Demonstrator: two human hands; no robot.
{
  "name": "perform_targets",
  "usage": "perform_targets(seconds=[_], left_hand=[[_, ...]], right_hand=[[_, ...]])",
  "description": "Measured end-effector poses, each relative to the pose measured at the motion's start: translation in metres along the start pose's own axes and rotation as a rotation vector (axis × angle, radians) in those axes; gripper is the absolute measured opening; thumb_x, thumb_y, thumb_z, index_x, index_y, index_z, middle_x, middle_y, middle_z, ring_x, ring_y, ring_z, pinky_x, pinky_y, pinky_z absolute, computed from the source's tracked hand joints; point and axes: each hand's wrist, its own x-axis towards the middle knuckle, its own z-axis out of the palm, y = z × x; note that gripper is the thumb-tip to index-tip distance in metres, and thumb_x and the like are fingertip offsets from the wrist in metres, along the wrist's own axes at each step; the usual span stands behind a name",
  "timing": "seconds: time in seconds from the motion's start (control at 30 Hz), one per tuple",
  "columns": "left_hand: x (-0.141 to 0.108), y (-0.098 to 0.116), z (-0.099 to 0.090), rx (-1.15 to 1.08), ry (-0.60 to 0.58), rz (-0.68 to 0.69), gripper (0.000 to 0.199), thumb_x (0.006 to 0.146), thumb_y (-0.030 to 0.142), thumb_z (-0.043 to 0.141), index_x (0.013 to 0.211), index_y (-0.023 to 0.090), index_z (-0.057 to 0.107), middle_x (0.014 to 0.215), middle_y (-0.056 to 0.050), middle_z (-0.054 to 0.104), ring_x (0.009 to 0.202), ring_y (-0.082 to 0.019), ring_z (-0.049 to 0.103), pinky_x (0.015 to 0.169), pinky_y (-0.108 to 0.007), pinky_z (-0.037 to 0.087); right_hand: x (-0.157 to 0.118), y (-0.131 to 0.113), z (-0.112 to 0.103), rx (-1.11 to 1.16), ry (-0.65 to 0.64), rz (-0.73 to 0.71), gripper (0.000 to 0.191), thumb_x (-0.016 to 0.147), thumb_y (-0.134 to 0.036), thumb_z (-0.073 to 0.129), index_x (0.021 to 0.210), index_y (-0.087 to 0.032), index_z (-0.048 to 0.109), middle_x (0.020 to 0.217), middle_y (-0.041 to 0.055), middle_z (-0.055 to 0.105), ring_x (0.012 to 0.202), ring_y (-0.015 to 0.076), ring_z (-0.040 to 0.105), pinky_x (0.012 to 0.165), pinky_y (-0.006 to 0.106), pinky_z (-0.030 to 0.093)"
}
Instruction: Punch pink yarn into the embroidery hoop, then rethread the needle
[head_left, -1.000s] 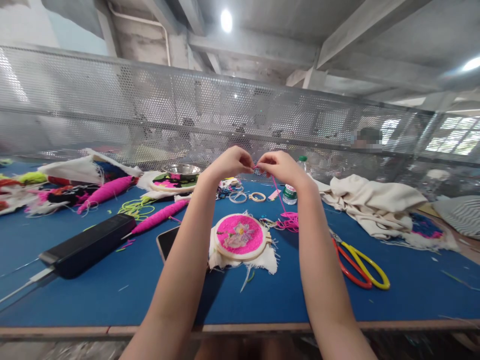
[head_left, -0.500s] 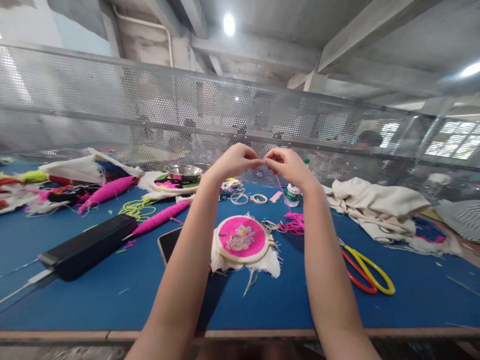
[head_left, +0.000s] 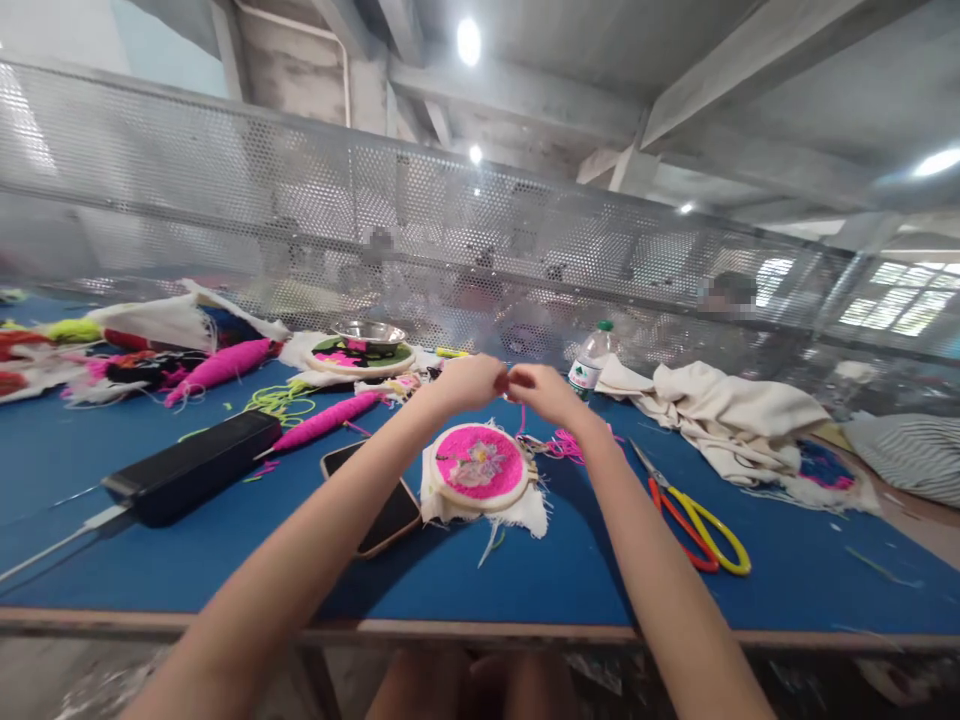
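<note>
My left hand [head_left: 474, 384] and my right hand [head_left: 545, 394] meet fingertip to fingertip above the table, beyond the embroidery hoop. Both are closed in a pinch. Pink yarn [head_left: 523, 418] hangs from my right fingers toward a loose pink pile [head_left: 566, 446] on the table. What the left fingertips grip is too small to make out. Below the hands lies the round embroidery hoop [head_left: 481, 464], its pink ground showing a pale flower, with frayed white cloth around it. A dark phone [head_left: 384, 512] lies left of the hoop, partly behind my left forearm.
Scissors with red and yellow handles [head_left: 694, 525] lie at right. A green-capped bottle [head_left: 592, 362] and cream cloth [head_left: 739, 415] stand and lie behind them. At left are a black power bank [head_left: 196, 465], pink yarn bobbins [head_left: 326, 424] and a metal bowl [head_left: 370, 340]. A perforated metal screen [head_left: 300, 200] closes the back.
My joined hands have come down lower, with fingertips still together. The stretch of pink yarn below them looks shorter. The view has shifted slightly, showing more of the phone and scissors.
</note>
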Motion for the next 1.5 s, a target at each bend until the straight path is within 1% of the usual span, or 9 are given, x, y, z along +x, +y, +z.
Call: perform_targets(seconds=[0.13, 0.3, 0.57, 0.7, 0.83, 1.0, 1.2, 1.3, 1.5], left_hand=[[-0.041, -0.01, 0.042, -0.003, -0.028, 0.049, 0.018, 0.087, 0.02, 0.046, 0.086, 0.016, 0.064, 0.085, -0.009, 0.07, 0.075, -0.02, 0.064, 0.062, -0.027, 0.041], [-0.073, -0.019, 0.065, -0.035, -0.063, 0.16, 0.014, 0.091, 0.019, 0.044, 0.088, 0.018, 0.058, 0.08, -0.005, 0.067, 0.073, -0.018, 0.062, 0.063, -0.026, 0.04], [-0.073, -0.016, 0.066, 0.041, 0.176, 0.136, 0.018, 0.096, 0.022, 0.038, 0.094, 0.017, 0.055, 0.083, -0.005, 0.067, 0.076, -0.018, 0.06, 0.07, -0.029, 0.043], [-0.076, -0.013, 0.067, 0.044, 0.248, 0.059, 0.018, 0.096, 0.02, 0.037, 0.097, 0.017, 0.055, 0.085, -0.005, 0.067, 0.077, -0.018, 0.061, 0.07, -0.028, 0.044], [-0.078, -0.009, 0.067, 0.096, 0.219, 0.088, 0.018, 0.095, 0.018, 0.039, 0.1, 0.019, 0.056, 0.09, -0.005, 0.069, 0.081, -0.017, 0.062, 0.069, -0.026, 0.044], [-0.077, -0.011, 0.067, 0.237, 0.212, 0.207, 0.016, 0.094, 0.018, 0.043, 0.095, 0.019, 0.06, 0.082, -0.004, 0.068, 0.077, -0.018, 0.06, 0.065, -0.028, 0.041], [-0.076, -0.01, 0.069, 0.168, 0.19, 0.012, 0.019, 0.096, 0.023, 0.042, 0.099, 0.018, 0.06, 0.085, -0.005, 0.069, 0.078, -0.019, 0.063, 0.059, -0.027, 0.038], [-0.077, -0.005, 0.071, 0.14, 0.132, 0.008, 0.021, 0.096, 0.024, 0.041, 0.1, 0.019, 0.061, 0.085, -0.005, 0.07, 0.077, -0.018, 0.063, 0.058, -0.025, 0.037], [-0.077, -0.005, 0.073, 0.103, 0.205, -0.039, 0.023, 0.096, 0.027, 0.039, 0.102, 0.019, 0.06, 0.088, -0.005, 0.071, 0.08, -0.018, 0.064, 0.059, -0.025, 0.038]], right_hand=[[-0.032, 0.01, 0.043, 0.007, -0.027, -0.025, 0.009, 0.084, -0.023, 0.055, 0.08, -0.019, 0.062, 0.076, 0.0009, 0.065, 0.069, 0.0141, 0.056, 0.065, 0.025, 0.038], [-0.054, 0.011, 0.065, 0.49, -0.137, -0.042, 0.016, 0.09, -0.031, 0.053, 0.084, -0.019, 0.063, 0.079, 0.0013, 0.066, 0.076, 0.0155, 0.062, 0.074, 0.028, 0.046], [-0.059, 0.008, 0.068, 0.656, 0.124, 0.103, 0.019, 0.081, -0.036, 0.066, 0.087, -0.019, 0.065, 0.078, 0.004, 0.069, 0.076, 0.0186, 0.067, 0.075, 0.033, 0.051], [-0.065, 0.0, 0.067, 0.452, 0.237, 0.039, 0.012, 0.082, -0.033, 0.062, 0.082, -0.021, 0.064, 0.069, 0.0012, 0.064, 0.065, 0.0158, 0.06, 0.064, 0.03, 0.047], [-0.072, -0.007, 0.064, 0.142, 0.309, -0.066, 0.01, 0.086, -0.029, 0.056, 0.084, -0.022, 0.063, 0.065, -0.0004, 0.057, 0.061, 0.0146, 0.051, 0.062, 0.029, 0.04], [-0.07, -0.005, 0.064, 0.218, 0.331, 0.026, 0.013, 0.087, -0.033, 0.054, 0.086, -0.022, 0.062, 0.062, -0.0024, 0.05, 0.058, 0.0139, 0.047, 0.058, 0.027, 0.036], [-0.07, -0.007, 0.07, 0.262, 0.263, 0.037, 0.01, 0.083, -0.03, 0.057, 0.081, -0.021, 0.062, 0.057, -0.0047, 0.042, 0.053, 0.0123, 0.04, 0.055, 0.026, 0.032], [-0.071, -0.005, 0.071, 0.302, 0.293, 0.052, 0.012, 0.084, -0.031, 0.056, 0.082, -0.021, 0.061, 0.056, -0.0055, 0.039, 0.053, 0.0122, 0.038, 0.055, 0.026, 0.032], [-0.067, -0.003, 0.073, 0.382, 0.28, 0.125, 0.013, 0.082, -0.033, 0.057, 0.08, -0.021, 0.059, 0.055, -0.0055, 0.039, 0.052, 0.0124, 0.038, 0.053, 0.026, 0.031]])
